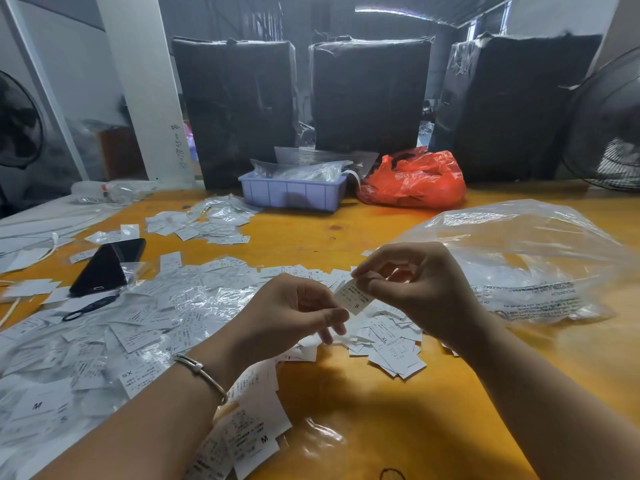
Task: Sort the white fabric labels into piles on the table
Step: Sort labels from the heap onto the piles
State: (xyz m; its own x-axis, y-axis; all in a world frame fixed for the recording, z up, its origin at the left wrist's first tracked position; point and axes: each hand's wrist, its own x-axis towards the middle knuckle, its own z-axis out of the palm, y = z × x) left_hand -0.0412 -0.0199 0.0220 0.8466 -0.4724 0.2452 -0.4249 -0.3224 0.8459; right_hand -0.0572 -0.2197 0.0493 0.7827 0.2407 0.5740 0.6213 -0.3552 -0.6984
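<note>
Frame ctr: right hand [420, 289] pinches small white "S" label [354, 299], black print, tilted. Left hand [291, 311] loosely curled, fingertips just beside label's lower edge, grip unclear. Loose labels [391, 344] lie below on table [381, 420].

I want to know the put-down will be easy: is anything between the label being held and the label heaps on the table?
Nothing visible. The right hand pinches the label, with the left hand beside it, in open air directly above the loose label heap.

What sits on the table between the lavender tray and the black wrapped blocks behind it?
In the head view, crumpled clear plastic bags fill the lavender tray and reach back to the black wrapped blocks.
</note>
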